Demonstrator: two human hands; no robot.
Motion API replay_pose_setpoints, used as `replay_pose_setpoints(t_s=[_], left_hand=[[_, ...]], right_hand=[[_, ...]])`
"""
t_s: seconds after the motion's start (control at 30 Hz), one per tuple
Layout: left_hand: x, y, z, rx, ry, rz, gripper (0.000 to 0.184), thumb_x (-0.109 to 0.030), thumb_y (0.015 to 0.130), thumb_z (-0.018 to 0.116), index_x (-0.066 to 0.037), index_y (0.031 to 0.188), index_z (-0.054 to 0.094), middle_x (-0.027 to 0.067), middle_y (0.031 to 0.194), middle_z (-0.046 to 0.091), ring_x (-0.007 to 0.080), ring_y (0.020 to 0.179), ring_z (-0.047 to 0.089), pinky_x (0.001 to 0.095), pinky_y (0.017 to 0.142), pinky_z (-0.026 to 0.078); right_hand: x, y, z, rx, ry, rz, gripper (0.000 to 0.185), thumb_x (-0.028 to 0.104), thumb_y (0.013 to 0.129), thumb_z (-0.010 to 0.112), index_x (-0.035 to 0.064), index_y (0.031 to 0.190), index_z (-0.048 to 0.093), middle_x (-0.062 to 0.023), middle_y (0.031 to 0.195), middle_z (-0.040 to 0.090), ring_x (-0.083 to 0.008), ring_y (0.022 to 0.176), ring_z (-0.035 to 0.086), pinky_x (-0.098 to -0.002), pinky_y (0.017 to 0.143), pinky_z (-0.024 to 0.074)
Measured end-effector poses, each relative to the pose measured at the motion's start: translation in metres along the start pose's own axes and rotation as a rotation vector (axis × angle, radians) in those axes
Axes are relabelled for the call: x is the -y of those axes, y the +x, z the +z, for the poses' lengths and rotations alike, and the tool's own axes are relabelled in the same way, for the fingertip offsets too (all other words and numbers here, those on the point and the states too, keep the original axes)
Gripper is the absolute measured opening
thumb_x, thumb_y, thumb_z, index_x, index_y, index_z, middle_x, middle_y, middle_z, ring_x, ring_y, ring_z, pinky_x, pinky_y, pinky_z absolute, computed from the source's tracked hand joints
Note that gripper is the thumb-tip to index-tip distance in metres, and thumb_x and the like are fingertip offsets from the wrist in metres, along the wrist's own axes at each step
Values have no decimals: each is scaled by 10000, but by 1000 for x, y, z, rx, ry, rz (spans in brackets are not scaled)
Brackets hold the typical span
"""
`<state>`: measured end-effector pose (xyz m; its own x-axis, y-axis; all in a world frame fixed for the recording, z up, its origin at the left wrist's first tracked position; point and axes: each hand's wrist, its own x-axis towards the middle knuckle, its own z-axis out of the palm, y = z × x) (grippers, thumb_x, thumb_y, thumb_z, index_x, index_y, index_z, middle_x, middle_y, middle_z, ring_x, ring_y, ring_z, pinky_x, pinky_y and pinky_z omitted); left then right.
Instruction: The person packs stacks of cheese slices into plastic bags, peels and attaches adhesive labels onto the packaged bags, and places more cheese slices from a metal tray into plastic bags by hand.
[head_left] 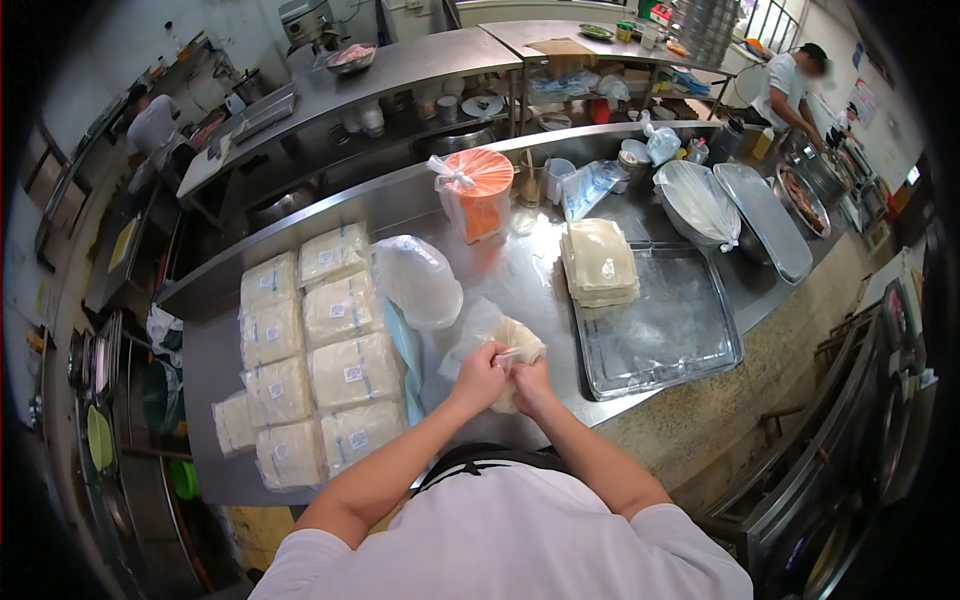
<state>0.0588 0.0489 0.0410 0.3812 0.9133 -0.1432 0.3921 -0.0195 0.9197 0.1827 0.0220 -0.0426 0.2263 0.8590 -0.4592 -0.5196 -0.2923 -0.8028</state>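
Close in front of my body, my left hand (482, 374) and my right hand (531, 386) are side by side, fingers closed on a clear plastic bag (474, 332). Pale, flat dough sheets (522, 338) show in the bag just beyond my fingers; the fingertips are partly hidden. To the left lie several packed bags of pale square sheets (354, 370), with printed labels. A pile of clear empty bags (420, 283) is between them and my hands. On the right, a stack of bare dough sheets (602, 258) sits at the corner of a metal tray (660, 374).
A bagged orange tub (478, 195) stands at the back of the steel table (520, 262). A plastic-covered bowl (694, 205) and a lidded tray (765, 222) are at the far right. One person (785, 95) works at upper right, another (155, 125) at upper left.
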Motion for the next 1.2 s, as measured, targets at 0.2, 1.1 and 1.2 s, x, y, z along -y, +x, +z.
replay_pose_setpoints(t_s=[0.2,1.1,1.2], left_hand=[[-18,7,7,-34,451,158,201,-180,946,625,-28,1064,684,244,968,706,449,884,672,484,775,543],[-29,-86,-20,284,123,98,195,-255,960,673,-63,927,661,142,799,668,313,770,653,402,719,522],[22,-47,-38,-263,203,165,290,-300,957,702,-12,935,678,137,837,699,256,745,652,384,705,525]], right_hand=[[6,-24,14,33,169,36,359,129,1025,542,1,1360,526,-131,1213,660,-234,1074,664,-395,865,566],[6,-25,-6,-87,347,266,510,7,884,570,9,1391,518,-195,1286,627,-386,1166,645,-558,1015,543],[9,-33,-21,227,453,225,552,17,884,588,17,1429,498,-190,1344,607,-387,1232,618,-574,1059,512]])
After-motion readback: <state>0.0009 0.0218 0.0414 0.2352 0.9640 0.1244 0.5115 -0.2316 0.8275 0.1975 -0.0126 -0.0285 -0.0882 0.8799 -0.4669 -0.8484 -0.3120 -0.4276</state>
